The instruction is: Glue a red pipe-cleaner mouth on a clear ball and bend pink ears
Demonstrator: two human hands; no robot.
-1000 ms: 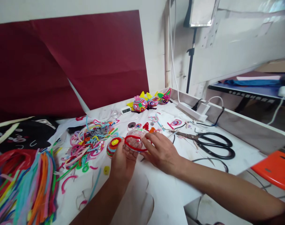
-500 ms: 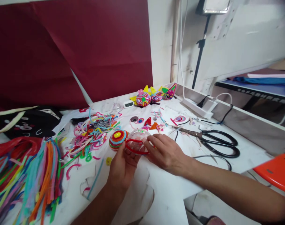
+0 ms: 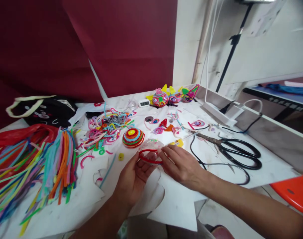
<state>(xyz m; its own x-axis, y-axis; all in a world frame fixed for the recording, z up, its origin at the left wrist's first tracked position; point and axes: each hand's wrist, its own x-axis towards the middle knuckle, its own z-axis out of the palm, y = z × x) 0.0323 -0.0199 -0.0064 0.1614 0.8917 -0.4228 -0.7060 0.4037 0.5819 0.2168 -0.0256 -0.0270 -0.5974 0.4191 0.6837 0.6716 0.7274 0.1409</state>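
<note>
My left hand [image 3: 132,179] cups a clear plastic half-ball [image 3: 151,144] from below and the left, its fingers curled under it. Around the half-ball's rim runs a red pipe cleaner [image 3: 150,162]. From the right, my right hand [image 3: 182,166] pinches the red pipe cleaner at the rim between thumb and fingers. Just beyond my left hand lies a dome [image 3: 133,137] wound in striped rings of coloured pipe cleaner with a yellow centre. A small yellow piece [image 3: 120,156] sits to its lower left.
Black-handled scissors [image 3: 237,151] and a black cable [image 3: 203,164] lie right. Left are bundled pipe cleaners [image 3: 59,162] and a pile of scraps [image 3: 104,129]. Decorated fish-like balls [image 3: 160,98], a small timer [image 3: 144,103] and a power strip [image 3: 218,114] stand behind.
The camera view has shifted, so the table appears further right. Both hands still hold the half-ball and red pipe cleaner; a yellow item now shows behind my right hand.
</note>
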